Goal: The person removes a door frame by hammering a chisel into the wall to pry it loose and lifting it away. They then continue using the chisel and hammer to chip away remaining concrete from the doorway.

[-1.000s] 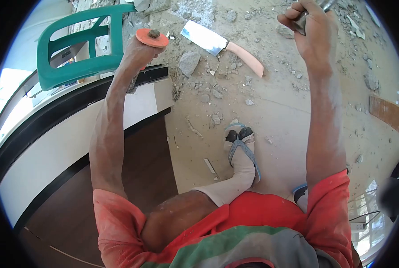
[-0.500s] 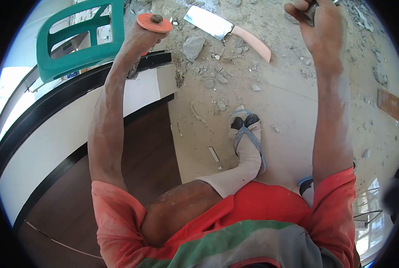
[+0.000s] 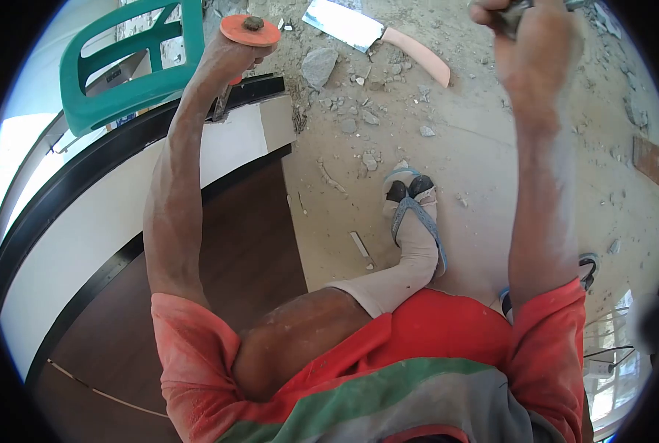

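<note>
Orange-guarded chisel [image 3: 250, 32] in left hand [image 3: 228, 59], right hand [image 3: 542, 43] blurrier than before

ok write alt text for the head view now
A person's left hand grips an orange-guarded chisel at a panel's black edge, while the blurred right hand holds a metal tool cut off by the frame's top. A cleaver lies on the rubble-strewn floor; a green chair shows at upper left.
</note>
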Available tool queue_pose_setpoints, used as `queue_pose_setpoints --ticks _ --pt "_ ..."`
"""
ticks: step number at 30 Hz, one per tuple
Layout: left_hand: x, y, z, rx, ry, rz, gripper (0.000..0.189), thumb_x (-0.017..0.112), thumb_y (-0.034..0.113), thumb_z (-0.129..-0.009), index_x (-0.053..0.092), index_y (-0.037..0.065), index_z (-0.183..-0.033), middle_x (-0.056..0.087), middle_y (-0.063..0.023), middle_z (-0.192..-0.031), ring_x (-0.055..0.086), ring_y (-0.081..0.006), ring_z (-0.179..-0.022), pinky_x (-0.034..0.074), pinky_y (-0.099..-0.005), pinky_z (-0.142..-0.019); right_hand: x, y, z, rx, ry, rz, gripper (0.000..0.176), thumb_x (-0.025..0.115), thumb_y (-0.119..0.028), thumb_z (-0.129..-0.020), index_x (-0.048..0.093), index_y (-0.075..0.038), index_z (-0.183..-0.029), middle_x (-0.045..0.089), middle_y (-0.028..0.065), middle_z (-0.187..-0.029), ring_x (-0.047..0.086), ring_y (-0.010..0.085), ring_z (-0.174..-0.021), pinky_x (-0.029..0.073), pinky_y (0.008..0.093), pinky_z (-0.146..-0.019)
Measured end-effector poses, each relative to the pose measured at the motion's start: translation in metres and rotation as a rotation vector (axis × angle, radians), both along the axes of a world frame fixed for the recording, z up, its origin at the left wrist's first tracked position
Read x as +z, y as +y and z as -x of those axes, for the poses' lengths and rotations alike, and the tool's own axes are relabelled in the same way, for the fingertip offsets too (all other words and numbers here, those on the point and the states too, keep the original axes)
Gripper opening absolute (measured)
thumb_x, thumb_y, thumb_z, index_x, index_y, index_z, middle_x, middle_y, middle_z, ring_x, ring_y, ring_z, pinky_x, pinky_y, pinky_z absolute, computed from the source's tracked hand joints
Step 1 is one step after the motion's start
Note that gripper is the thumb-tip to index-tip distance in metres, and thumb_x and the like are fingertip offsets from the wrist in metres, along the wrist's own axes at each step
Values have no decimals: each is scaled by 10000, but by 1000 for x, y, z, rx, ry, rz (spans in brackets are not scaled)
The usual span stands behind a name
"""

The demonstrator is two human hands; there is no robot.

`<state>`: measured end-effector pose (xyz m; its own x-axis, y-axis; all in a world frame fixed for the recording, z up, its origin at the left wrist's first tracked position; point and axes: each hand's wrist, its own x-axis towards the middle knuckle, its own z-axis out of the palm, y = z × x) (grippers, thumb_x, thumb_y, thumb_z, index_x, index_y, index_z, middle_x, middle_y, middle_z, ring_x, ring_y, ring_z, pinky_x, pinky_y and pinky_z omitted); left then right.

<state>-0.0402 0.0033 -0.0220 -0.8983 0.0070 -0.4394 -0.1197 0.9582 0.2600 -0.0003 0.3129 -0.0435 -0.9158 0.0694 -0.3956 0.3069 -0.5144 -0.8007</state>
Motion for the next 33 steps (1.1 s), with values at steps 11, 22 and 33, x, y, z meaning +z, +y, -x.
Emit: queue_pose_setpoints --ticks 11,22,33 --pt "4 3 -3 -85 -39 88 234 652 232 -826 542 42 -745 488 0 -603 425 -100 -558 374 -283 -512 -40 16 -21 294 102 -76 156 562 -147 -883 514 -10 -938 584 67 -656 588 133 -520 486 269 -469" --pt "7 2 -12 -89 -39 79 257 671 282 -841 536 81 -758 429 39 -593 371 -74 -550 298 -260 -511 -44 -23 -82 761 -71 -212 207 542 -140 -850 498 46 -928 608 203 -685 635 210 -530 523 363 -552" --pt "-5 -12 -9 -165 54 78 252 689 271 -823 593 46 -881 534 -16 -637 452 -116 -533 409 -296 -502 -43 -72 -108 938 52 -408 224 529 -167 -873 501 55 -884 603 206 -728 648 279 -655 526 405 -622"
